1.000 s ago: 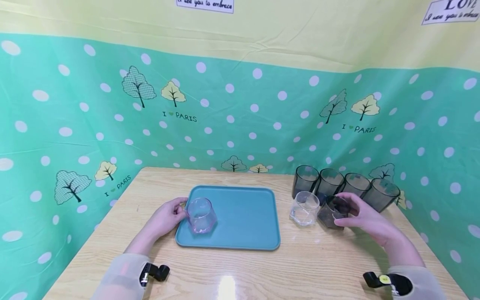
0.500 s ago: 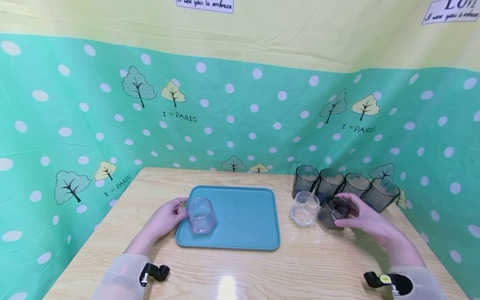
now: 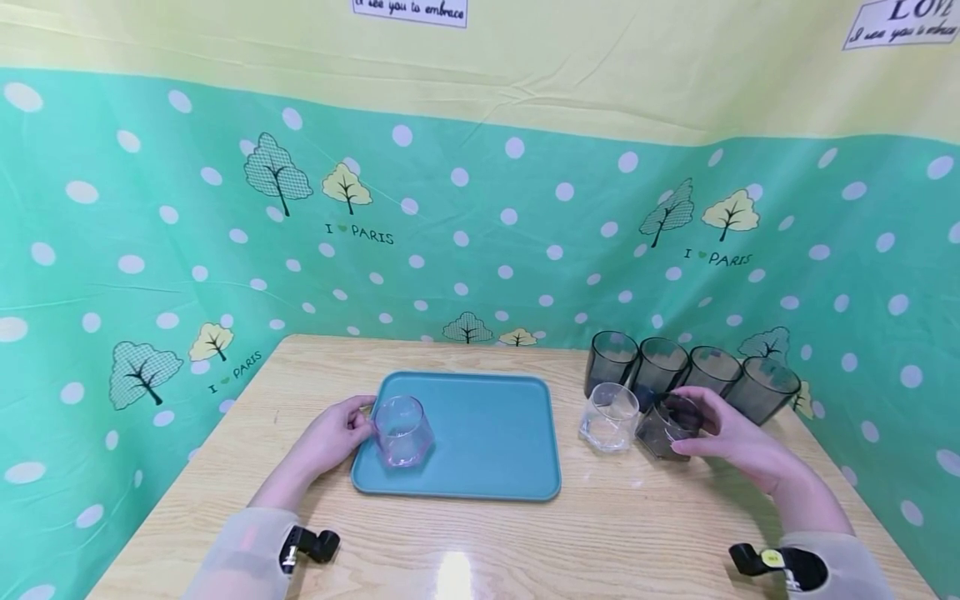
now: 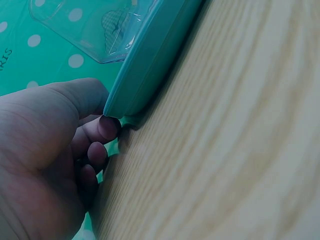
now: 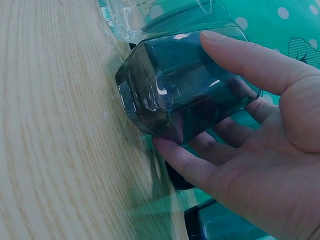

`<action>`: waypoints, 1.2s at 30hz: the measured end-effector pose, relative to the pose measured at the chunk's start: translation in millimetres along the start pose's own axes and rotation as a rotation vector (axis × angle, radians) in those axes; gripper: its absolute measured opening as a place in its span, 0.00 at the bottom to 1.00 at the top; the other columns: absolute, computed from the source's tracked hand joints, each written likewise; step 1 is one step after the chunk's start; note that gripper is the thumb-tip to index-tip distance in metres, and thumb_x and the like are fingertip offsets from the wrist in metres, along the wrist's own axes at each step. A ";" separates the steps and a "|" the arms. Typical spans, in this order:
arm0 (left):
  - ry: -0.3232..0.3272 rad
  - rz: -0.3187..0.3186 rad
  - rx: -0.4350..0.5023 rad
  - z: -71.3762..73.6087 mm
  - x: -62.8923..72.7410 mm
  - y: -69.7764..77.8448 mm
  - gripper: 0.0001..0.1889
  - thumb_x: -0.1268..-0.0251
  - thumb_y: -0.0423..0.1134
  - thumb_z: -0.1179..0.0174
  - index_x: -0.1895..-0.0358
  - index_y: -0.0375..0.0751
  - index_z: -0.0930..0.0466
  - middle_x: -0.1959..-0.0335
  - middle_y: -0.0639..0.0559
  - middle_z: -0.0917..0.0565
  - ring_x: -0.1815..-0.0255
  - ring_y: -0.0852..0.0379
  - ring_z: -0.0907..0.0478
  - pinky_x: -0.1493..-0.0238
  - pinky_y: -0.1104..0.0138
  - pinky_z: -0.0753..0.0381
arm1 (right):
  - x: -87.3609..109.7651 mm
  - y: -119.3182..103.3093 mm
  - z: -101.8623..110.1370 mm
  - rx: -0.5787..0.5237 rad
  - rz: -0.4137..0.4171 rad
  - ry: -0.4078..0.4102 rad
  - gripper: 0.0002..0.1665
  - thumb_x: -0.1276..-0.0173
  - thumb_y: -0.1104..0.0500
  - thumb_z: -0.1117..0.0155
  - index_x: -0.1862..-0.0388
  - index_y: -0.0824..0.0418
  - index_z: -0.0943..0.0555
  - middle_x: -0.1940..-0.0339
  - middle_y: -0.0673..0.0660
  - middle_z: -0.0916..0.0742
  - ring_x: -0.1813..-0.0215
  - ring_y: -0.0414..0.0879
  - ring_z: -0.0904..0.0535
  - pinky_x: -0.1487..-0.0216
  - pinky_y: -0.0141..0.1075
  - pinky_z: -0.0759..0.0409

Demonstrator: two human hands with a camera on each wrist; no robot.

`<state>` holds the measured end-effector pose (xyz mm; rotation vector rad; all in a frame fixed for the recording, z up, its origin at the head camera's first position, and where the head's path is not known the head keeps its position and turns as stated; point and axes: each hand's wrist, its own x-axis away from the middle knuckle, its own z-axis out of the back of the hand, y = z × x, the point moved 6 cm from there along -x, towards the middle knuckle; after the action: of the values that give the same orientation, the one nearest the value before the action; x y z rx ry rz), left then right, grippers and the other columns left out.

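My left hand (image 3: 330, 437) pinches the left rim of a blue tray (image 3: 495, 437); the left wrist view shows thumb and forefinger at the tray's rim (image 4: 142, 75). On the tray's left side, close to those fingers, stands a pinkish clear glass (image 3: 405, 442). Over at the right, my right hand (image 3: 742, 442) holds a smoky dark glass (image 3: 657, 435), thumb on one side and fingers on the other. In the right wrist view this dark glass (image 5: 170, 85) has a faceted base. Just left of it stands a clear glass (image 3: 609, 425).
Behind the dark glass, several taller smoky tumblers (image 3: 611, 362) line up near the table's back right. The wooden table (image 3: 525, 550) carries everything. A green dotted cloth (image 3: 480, 250) hangs behind and at both sides.
My right hand and the dark glass have shifted very slightly to the right. The left hand, tray and pinkish glass look unmoved.
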<state>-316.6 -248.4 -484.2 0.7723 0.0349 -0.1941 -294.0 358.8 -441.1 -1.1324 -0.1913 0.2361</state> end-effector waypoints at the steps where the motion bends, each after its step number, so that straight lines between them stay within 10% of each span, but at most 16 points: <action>1: 0.001 0.000 0.001 0.0 0.1 0.1 0.28 0.25 0.33 0.35 0.25 0.26 0.24 0.69 0.55 0.21 0.68 0.57 0.24 0.56 0.62 0.24 | 0.1 0.1 0.1 0.001 -0.001 0.000 0.55 0.31 0.63 0.20 0.14 0.65 0.42 0.20 0.76 0.29 0.30 0.44 0.22 0.39 0.27 0.24; 12: 0.000 0.014 -0.003 -0.9 -0.1 -2.2 0.29 0.25 0.33 0.35 0.24 0.28 0.25 0.69 0.55 0.21 0.67 0.56 0.24 0.54 0.59 0.23 | 1.0 -0.4 0.2 0.014 0.021 -0.023 0.57 0.29 0.63 0.21 0.11 0.61 0.44 0.19 0.75 0.31 0.25 0.53 0.26 0.38 0.28 0.25; 20: 0.000 0.020 0.004 -0.3 -0.7 -1.5 0.29 0.24 0.33 0.36 0.24 0.28 0.25 0.69 0.54 0.21 0.66 0.56 0.24 0.54 0.59 0.23 | 0.5 -10.8 0.7 0.003 -0.005 -0.002 0.61 0.30 0.63 0.21 0.08 0.58 0.49 0.12 0.74 0.43 0.14 0.78 0.50 0.24 0.76 0.47; 27: -0.004 0.024 0.010 -0.3 -1.1 -2.1 0.29 0.24 0.33 0.35 0.24 0.28 0.26 0.69 0.54 0.21 0.67 0.56 0.24 0.55 0.60 0.23 | 5.1 -26.8 4.1 0.021 0.065 0.015 0.56 0.27 0.64 0.23 0.09 0.61 0.46 0.13 0.72 0.37 0.15 0.73 0.44 0.37 0.25 0.27; 36: -0.012 0.031 0.008 0.2 -0.6 -1.6 0.29 0.24 0.33 0.35 0.23 0.28 0.26 0.69 0.54 0.21 0.67 0.55 0.24 0.55 0.59 0.23 | 10.9 -59.2 8.3 0.064 0.148 0.070 0.49 0.23 0.64 0.27 0.11 0.57 0.41 0.15 0.66 0.31 0.15 0.67 0.39 0.35 0.21 0.29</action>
<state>-317.4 -249.5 -485.1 0.7793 0.0110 -0.1690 -280.4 345.2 -383.5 -1.0902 -0.0372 0.3312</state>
